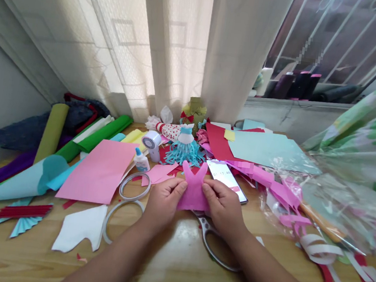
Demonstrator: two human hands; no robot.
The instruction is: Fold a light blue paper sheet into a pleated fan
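Between my two hands is a pink paper cutout (196,192) with two upright rounded strips at its top. My left hand (166,196) pinches its left edge, thumb on the near face. The right edge is pinched the same way by my right hand (224,205). Under my right hand lie scissors (216,249) with grey handles, their blades mostly hidden. Just beyond the cutout stands a small paper dress shape with a blue fringed skirt (186,152). A phone (227,180) showing a timer rests behind my right hand.
Left of my hands are tape rolls (106,222), a glue bottle (141,160), pink paper (98,171) and a white cut piece (79,228). Rolled coloured paper (22,180) lies far left. Light blue sheets (272,150), plastic wrap and paper strips (320,249) cover the right side.
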